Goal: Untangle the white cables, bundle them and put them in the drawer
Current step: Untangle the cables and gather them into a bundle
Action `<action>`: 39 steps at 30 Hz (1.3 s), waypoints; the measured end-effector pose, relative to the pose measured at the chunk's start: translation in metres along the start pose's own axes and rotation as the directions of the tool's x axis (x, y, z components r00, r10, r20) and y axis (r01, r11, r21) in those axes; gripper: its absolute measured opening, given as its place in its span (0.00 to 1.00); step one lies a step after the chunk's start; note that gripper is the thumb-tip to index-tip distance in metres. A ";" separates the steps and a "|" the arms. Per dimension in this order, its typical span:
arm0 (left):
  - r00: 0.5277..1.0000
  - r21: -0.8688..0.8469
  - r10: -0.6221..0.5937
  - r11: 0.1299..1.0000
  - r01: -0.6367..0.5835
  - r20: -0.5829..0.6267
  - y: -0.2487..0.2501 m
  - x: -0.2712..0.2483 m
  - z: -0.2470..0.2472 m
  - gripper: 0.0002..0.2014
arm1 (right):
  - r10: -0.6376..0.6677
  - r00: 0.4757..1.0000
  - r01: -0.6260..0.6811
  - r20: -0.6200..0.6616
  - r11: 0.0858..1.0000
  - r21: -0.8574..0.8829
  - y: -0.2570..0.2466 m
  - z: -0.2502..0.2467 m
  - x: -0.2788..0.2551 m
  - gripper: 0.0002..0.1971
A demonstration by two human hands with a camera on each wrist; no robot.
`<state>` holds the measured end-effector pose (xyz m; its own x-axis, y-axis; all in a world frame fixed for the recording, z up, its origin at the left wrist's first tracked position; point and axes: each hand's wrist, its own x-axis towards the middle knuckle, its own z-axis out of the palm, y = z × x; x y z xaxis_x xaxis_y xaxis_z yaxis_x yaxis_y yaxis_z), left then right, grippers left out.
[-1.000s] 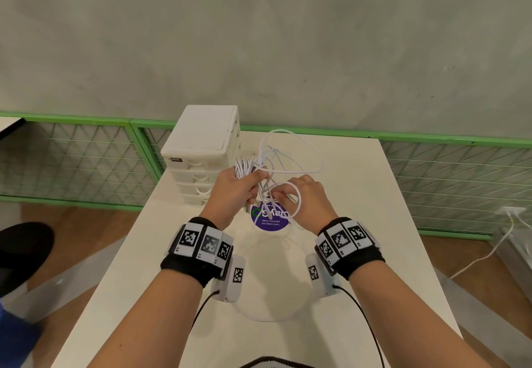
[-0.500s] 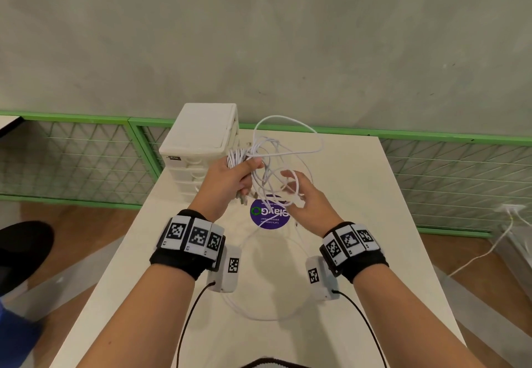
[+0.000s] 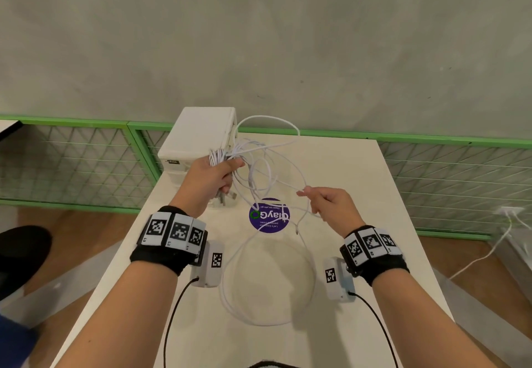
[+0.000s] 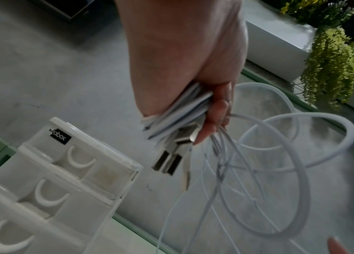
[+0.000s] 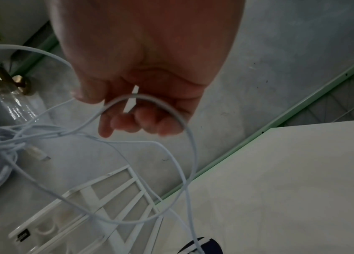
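Fingers of left hand (image 3: 214,173) clamped on white cables (image 3: 259,166); right hand (image 3: 331,205) pinching one strand above table (image 3: 374,223).

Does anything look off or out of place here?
Mainly the white cables: a tangled mass of loops between the left hand and right hand, one loop trailing on the table. The drawer unit looks closed and undamaged.
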<state>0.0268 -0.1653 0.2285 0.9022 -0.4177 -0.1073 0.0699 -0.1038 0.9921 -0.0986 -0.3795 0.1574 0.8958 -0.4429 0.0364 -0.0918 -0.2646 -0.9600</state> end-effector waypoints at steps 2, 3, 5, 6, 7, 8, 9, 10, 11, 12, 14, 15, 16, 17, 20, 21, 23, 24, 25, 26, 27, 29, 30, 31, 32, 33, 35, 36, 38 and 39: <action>1.000 -0.003 0.010 1.000 -0.010 0.026 0.002 0.000 -0.001 0.07 | 0.005 1.000 -0.005 0.014 0.999 -0.034 0.003 0.002 0.001 0.12; 0.999 0.002 0.014 1.000 -0.014 0.046 0.003 0.000 -0.001 0.07 | -0.002 1.000 0.003 0.010 0.999 -0.047 0.002 0.002 0.003 0.11; 0.995 0.023 0.021 0.999 -0.023 0.099 0.005 -0.002 -0.001 0.07 | -0.032 0.999 0.031 -0.018 0.997 -0.075 -0.004 0.003 0.008 0.11; 0.992 0.041 0.021 0.999 -0.026 0.124 0.007 -0.003 0.000 0.06 | -0.057 0.998 0.053 -0.036 0.993 -0.106 -0.009 0.002 0.011 0.11; 0.989 0.061 0.021 0.998 -0.030 0.145 0.008 -0.004 0.000 0.06 | -0.087 0.995 0.078 -0.054 0.986 -0.151 -0.014 0.002 0.014 0.12; 0.986 0.078 0.022 0.996 -0.035 0.163 0.010 -0.005 0.000 0.07 | -0.111 0.992 0.095 -0.067 0.975 -0.199 -0.020 0.001 0.018 0.14; 0.984 0.093 0.024 0.995 -0.041 0.179 0.013 -0.006 -0.001 0.07 | -0.133 0.989 0.113 -0.071 0.965 -0.237 -0.025 0.000 0.021 0.18; 0.981 0.106 0.028 0.993 -0.049 0.194 0.015 -0.007 -0.001 0.07 | -0.156 0.986 0.134 -0.063 0.955 -0.263 -0.031 0.000 0.024 0.22; 0.977 0.119 0.034 0.991 -0.060 0.210 0.017 -0.008 -0.002 0.07 | -0.173 0.984 0.154 -0.046 0.948 -0.277 -0.035 -0.001 0.026 0.27; 0.973 0.128 0.043 0.989 -0.073 0.227 0.020 -0.009 -0.002 0.07 | -0.177 0.984 0.165 -0.021 0.947 -0.275 -0.039 0.000 0.028 0.31; 0.963 0.143 0.057 0.985 -0.098 0.263 0.024 -0.010 -0.003 0.08 | -0.146 0.988 0.152 0.041 0.954 -0.259 -0.042 0.002 0.031 0.36; 0.958 0.158 0.061 0.981 -0.109 0.282 0.025 -0.010 -0.004 0.08 | -0.134 0.989 0.147 0.068 0.956 -0.252 -0.041 0.003 0.033 0.36; 0.953 0.176 0.063 0.977 -0.119 0.298 0.026 -0.010 -0.004 0.08 | -0.140 0.986 0.158 0.090 0.955 -0.250 -0.040 0.004 0.036 0.35; 0.948 0.195 0.061 0.973 -0.127 0.312 0.026 -0.010 -0.005 0.08 | -0.158 0.981 0.182 0.112 0.950 -0.253 -0.039 0.005 0.038 0.32; 0.954 0.211 0.051 0.971 -0.117 0.295 0.025 -0.011 -0.005 0.08 | -0.177 0.974 0.211 0.142 0.935 -0.283 -0.043 0.004 0.044 0.19; 0.966 0.220 0.054 0.969 -0.113 0.254 0.025 -0.010 -0.005 0.09 | -0.162 0.979 0.188 0.122 0.952 -0.243 -0.043 0.001 0.045 0.14; 0.987 0.276 0.057 0.956 -0.097 0.149 0.023 -0.007 -0.009 0.11 | -0.132 0.989 0.141 0.069 0.979 -0.145 -0.043 -0.006 0.047 0.09; 0.992 0.316 0.055 0.945 -0.088 0.112 0.022 -0.005 -0.012 0.12 | -0.124 0.991 0.130 0.058 0.983 -0.130 -0.043 -0.011 0.047 0.08; 0.994 0.354 0.049 0.932 -0.079 0.093 0.021 -0.003 -0.015 0.13 | -0.121 0.991 0.129 0.061 0.981 -0.144 -0.044 -0.015 0.047 0.07; 0.995 0.387 0.040 0.919 -0.071 0.087 0.020 -0.002 -0.016 0.14 | -0.127 0.989 0.137 0.070 0.978 -0.159 -0.044 -0.019 0.046 0.07; 0.996 0.415 0.032 0.907 -0.064 0.083 0.019 -0.001 -0.017 0.15 | -0.134 0.988 0.146 0.080 0.975 -0.170 -0.044 -0.022 0.045 0.06; 0.998 0.449 0.031 0.892 -0.056 0.063 0.020 0.001 -0.017 0.15 | -0.138 0.987 0.152 0.086 0.971 -0.184 -0.045 -0.027 0.043 0.06; 0.998 0.459 0.041 0.887 -0.057 0.044 0.021 0.001 -0.016 0.16 | -0.127 0.989 0.139 0.078 0.973 -0.182 -0.044 -0.029 0.041 0.05; 0.998 0.468 0.058 0.882 -0.060 0.017 0.022 0.002 -0.016 0.17 | -0.109 0.992 0.119 0.065 0.976 -0.184 -0.042 -0.031 0.040 0.03; 0.997 0.473 0.081 0.879 -0.065 -0.013 0.024 0.003 -0.016 0.18 | -0.087 0.995 0.096 0.053 0.975 -0.200 -0.041 -0.033 0.038 0.01; 0.994 0.467 0.102 0.881 -0.069 -0.045 0.026 0.004 -0.016 0.18 | -0.071 0.997 0.078 0.040 0.970 -0.231 -0.038 -0.036 0.037 0.03; 0.984 0.426 0.139 0.901 -0.081 -0.107 0.029 0.006 -0.020 0.18 | -0.050 0.999 0.054 0.020 0.958 -0.282 -0.033 -0.042 0.035 0.05; 0.981 0.394 0.147 0.915 -0.086 -0.127 0.031 0.007 -0.022 0.18 | -0.046 0.999 0.045 0.006 0.958 -0.284 -0.031 -0.046 0.034 0.06; 0.982 0.350 0.143 0.932 -0.092 -0.125 0.035 0.008 -0.024 0.17 | -0.039 0.999 0.035 -0.008 0.958 -0.283 -0.028 -0.052 0.032 0.08; 0.984 0.354 0.138 0.931 -0.090 -0.112 0.036 0.008 -0.025 0.17 | -0.036 0.999 0.033 -0.008 0.955 -0.295 -0.027 -0.053 0.031 0.08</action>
<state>0.0471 -0.1501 0.2646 0.9452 -0.3243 0.0381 -0.1665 -0.3782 0.9106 -0.0916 -0.4318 0.1989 0.8952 -0.4395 0.0735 -0.1868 -0.5198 -0.8336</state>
